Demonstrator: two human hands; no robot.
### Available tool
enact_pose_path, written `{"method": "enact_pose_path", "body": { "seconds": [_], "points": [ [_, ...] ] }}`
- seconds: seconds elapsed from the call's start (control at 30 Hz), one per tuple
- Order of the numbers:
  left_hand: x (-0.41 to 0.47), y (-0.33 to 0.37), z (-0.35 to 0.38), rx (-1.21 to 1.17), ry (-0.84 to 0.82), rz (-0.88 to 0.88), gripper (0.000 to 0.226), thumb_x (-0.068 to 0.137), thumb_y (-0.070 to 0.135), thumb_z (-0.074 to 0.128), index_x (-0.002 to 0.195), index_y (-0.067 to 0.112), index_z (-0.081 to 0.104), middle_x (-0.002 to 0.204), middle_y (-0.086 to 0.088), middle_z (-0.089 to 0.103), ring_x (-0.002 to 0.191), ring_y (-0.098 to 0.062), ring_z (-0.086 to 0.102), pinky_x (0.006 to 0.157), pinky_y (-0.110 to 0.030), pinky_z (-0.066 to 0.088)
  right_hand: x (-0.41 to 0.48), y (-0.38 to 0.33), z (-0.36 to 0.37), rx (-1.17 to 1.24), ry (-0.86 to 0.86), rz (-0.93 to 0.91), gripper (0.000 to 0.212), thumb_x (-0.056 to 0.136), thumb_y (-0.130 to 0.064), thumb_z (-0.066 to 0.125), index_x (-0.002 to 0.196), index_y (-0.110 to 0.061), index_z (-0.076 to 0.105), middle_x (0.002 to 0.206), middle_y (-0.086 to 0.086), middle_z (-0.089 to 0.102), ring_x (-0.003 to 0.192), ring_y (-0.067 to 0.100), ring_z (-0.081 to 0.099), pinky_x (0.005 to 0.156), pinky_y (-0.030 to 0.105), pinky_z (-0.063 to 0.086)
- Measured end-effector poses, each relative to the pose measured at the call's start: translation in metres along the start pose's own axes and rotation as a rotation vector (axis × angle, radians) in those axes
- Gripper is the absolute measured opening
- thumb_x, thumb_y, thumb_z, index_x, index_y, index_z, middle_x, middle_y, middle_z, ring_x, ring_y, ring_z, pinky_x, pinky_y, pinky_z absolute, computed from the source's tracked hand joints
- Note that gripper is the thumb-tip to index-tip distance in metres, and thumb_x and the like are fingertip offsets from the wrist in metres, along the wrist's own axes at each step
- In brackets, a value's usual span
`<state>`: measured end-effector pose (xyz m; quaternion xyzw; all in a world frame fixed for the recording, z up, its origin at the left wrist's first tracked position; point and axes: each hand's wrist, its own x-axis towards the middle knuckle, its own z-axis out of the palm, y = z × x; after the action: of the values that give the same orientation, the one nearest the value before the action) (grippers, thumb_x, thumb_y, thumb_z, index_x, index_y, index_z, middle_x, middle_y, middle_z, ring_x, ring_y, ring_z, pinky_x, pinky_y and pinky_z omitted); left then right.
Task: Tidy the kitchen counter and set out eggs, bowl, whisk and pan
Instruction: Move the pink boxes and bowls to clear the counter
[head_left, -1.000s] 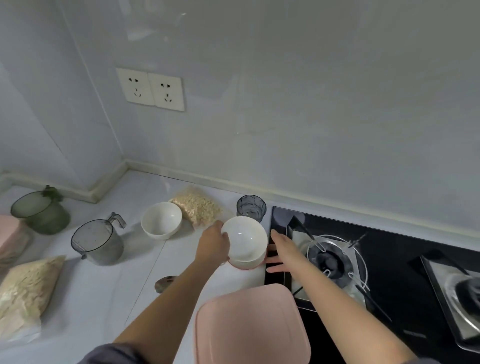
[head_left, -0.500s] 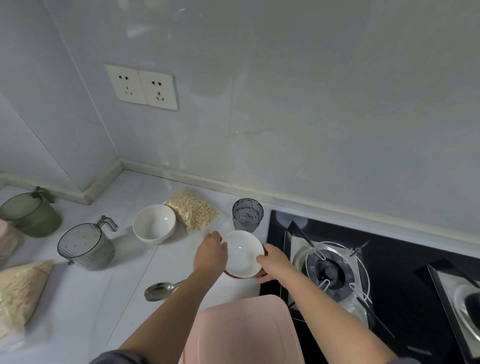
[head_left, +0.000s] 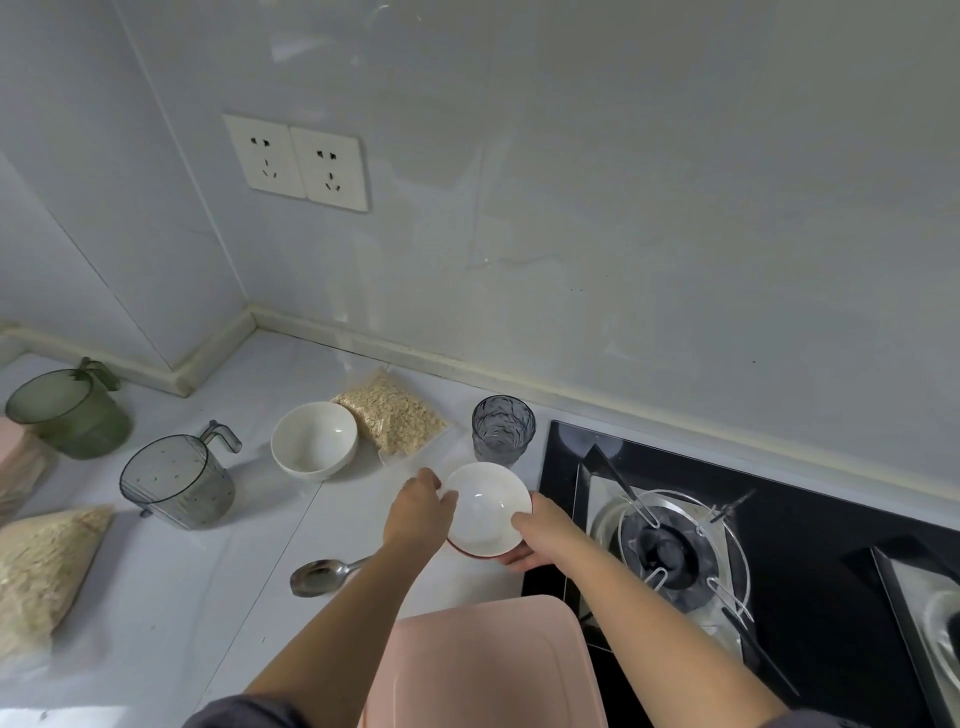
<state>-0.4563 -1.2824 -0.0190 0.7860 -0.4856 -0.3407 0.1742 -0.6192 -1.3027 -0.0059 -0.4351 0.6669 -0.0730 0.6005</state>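
A small white bowl (head_left: 485, 509) with a reddish underside sits between my two hands, near the left edge of the stove. My left hand (head_left: 420, 512) grips its left rim with curled fingers. Its right side is held by my right hand (head_left: 537, 532), fingers wrapped underneath. A second white bowl (head_left: 313, 439) stands empty on the counter further left. A metal spoon (head_left: 322, 574) lies on the counter under my left forearm. No eggs, whisk or pan show in this view.
A bag of oats (head_left: 392, 413) and a ribbed grey glass (head_left: 503, 427) stand behind the bowl. A clear grey measuring jug (head_left: 174, 483), a green jug (head_left: 67, 413) and another oats bag (head_left: 39, 571) are at left. Black gas stove (head_left: 779, 561) at right; pink lid (head_left: 483, 670) near me.
My right hand moved from beside the bowl onto its right side and now holds it. The bowl has come slightly nearer to me. The view shifted, so the counter items sit further right.
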Motion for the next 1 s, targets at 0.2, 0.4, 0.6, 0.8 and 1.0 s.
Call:
{"method": "enact_pose_path", "body": {
  "seconds": [0.2, 0.4, 0.6, 0.8, 1.0],
  "points": [
    [-0.001, -0.001, -0.008, -0.042, -0.155, -0.014, 0.028, 0.096, 0.027, 0.039, 0.101, 0.008, 0.060, 0.073, -0.013, 0.069, 0.054, -0.024, 0.069, 0.046, -0.027, 0.053, -0.008, -0.005, 0.005, 0.032, 0.106, -0.051, 0.045, 0.090, -0.002, 0.035, 0.132, -0.012, 0.045, 0.119, 0.014, 0.054, 0.077, 0.034, 0.069, 0.069, 0.047, 0.060],
    [-0.025, 0.003, -0.028, -0.087, -0.068, 0.205, 0.027, 0.097, 0.028, 0.040, 0.098, 0.012, 0.062, 0.079, -0.012, 0.066, 0.057, -0.029, 0.067, 0.060, -0.037, 0.057, -0.043, -0.005, 0.010, 0.096, 0.239, -0.190, 0.047, 0.088, -0.001, 0.035, 0.131, -0.015, 0.048, 0.124, 0.011, 0.052, 0.102, 0.035, 0.059, 0.068, 0.049, 0.060],
    [-0.061, 0.020, -0.040, -0.278, -0.169, 0.359, 0.029, 0.097, 0.023, 0.042, 0.120, 0.021, 0.060, 0.091, -0.004, 0.063, 0.064, -0.024, 0.068, 0.054, -0.039, 0.059, -0.087, 0.009, 0.007, 0.197, 0.364, -0.206, 0.043, 0.090, -0.003, 0.035, 0.130, -0.013, 0.047, 0.120, 0.013, 0.054, 0.101, 0.036, 0.059, 0.063, 0.044, 0.060],
    [-0.112, 0.060, -0.015, -0.196, -0.206, 0.505, 0.030, 0.096, 0.026, 0.041, 0.118, 0.023, 0.061, 0.099, -0.006, 0.066, 0.082, -0.028, 0.065, 0.072, -0.044, 0.058, -0.149, 0.048, -0.025, 0.295, 0.500, -0.148, 0.044, 0.090, -0.005, 0.039, 0.131, -0.021, 0.049, 0.121, 0.008, 0.055, 0.105, 0.034, 0.057, 0.073, 0.048, 0.060],
    [-0.181, 0.102, 0.053, -0.138, -0.306, 0.539, 0.035, 0.097, 0.026, 0.040, 0.125, 0.016, 0.058, 0.106, -0.007, 0.062, 0.086, -0.020, 0.059, 0.069, -0.035, 0.058, -0.216, 0.123, -0.079, 0.295, 0.541, -0.057, 0.042, 0.094, -0.009, 0.041, 0.136, -0.017, 0.045, 0.119, 0.009, 0.054, 0.088, 0.032, 0.067, 0.073, 0.043, 0.061]
  ]
}}
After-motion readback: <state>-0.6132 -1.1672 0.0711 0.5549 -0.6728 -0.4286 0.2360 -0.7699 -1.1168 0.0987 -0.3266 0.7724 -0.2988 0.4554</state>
